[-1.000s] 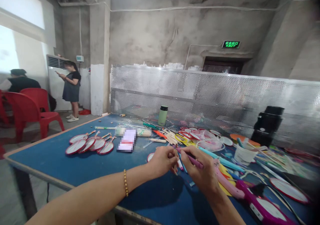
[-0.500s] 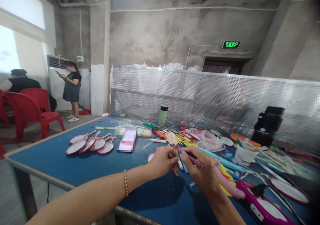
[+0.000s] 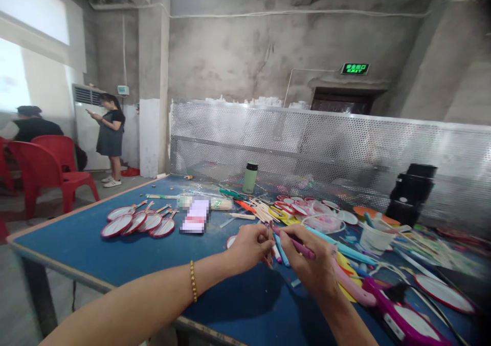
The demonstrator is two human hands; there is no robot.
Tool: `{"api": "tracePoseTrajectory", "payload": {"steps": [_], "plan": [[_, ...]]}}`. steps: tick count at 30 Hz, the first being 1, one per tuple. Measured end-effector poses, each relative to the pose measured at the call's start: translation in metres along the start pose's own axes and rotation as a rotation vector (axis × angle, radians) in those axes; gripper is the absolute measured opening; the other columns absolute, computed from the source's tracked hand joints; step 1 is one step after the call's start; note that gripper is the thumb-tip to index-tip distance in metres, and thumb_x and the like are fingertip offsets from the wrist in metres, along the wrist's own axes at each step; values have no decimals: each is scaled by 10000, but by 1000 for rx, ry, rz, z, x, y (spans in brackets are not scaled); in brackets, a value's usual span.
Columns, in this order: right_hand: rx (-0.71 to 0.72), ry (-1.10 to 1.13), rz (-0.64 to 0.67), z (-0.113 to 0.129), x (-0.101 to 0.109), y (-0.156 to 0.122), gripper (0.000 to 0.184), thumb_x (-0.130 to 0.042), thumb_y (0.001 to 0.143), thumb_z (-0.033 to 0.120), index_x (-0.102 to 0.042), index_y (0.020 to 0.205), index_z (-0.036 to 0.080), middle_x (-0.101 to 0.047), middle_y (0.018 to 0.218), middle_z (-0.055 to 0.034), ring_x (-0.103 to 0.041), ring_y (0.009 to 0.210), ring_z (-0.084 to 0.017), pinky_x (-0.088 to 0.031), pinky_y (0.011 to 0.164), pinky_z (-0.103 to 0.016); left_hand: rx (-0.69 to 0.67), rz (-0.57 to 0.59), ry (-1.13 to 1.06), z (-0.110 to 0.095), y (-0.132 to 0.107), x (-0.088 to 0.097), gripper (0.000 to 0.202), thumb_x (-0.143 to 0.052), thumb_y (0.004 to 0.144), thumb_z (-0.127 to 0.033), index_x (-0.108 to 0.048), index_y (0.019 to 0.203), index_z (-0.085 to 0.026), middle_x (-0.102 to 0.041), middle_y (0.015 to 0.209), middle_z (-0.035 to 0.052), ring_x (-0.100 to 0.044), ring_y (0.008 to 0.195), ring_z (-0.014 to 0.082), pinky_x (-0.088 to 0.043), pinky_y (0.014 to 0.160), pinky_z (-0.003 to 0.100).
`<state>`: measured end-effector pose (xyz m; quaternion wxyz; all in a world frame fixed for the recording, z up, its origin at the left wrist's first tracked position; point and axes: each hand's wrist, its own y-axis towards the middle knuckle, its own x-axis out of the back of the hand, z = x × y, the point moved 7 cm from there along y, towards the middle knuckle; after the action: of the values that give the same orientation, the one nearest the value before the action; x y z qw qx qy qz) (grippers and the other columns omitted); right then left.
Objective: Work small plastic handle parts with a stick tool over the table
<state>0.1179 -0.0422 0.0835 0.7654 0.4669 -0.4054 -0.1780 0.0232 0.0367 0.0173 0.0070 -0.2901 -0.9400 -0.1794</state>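
My left hand (image 3: pixel 248 247) is closed in a pinch on a thin wooden stick (image 3: pixel 270 233) held upright over the blue table (image 3: pixel 95 249). My right hand (image 3: pixel 309 266) is closed round a pink-purple pen (image 3: pixel 297 245), whose tip points at the stick. The two hands nearly touch at the fingertips. A gold bead bracelet (image 3: pixel 192 281) sits on my left wrist. A small round white fan face (image 3: pixel 230 241) lies on the table just behind my left hand.
Several red-rimmed round fans (image 3: pixel 138 222) lie at the left; a phone (image 3: pixel 195 216) is beside them. A green flask (image 3: pixel 249 177), loose sticks (image 3: pixel 261 210), a white cup (image 3: pixel 374 237) and a black jug (image 3: pixel 412 192) stand further back. Red chairs (image 3: pixel 46 167) and two people are at the far left.
Both hands stay almost in place; the right hand with the pen has shifted slightly right and down, and the stick stands a little more upright.
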Motion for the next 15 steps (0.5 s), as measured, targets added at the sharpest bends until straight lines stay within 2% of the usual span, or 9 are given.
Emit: {"api": "tracePoseTrajectory", "payload": {"steps": [5,15], "plan": [[-17,-11,-41,-2,2,-1,171,-562,874,256,-667,759,187,-656,646,17,-595,557,-106,-446,572,-214,10,-5,-3,2,1,0,93,-544,750,-216,-508,679,-169,-589,558,-17,-584,485,128,-530,517,273],[-9,1,-14,-1,1,0,191,-551,879,258,-649,734,181,-650,650,13,-595,569,-106,-444,572,-216,2,-1,-3,1,1,0,72,-520,743,-179,-505,673,-169,-595,564,-19,-593,489,120,-534,519,256]]}}
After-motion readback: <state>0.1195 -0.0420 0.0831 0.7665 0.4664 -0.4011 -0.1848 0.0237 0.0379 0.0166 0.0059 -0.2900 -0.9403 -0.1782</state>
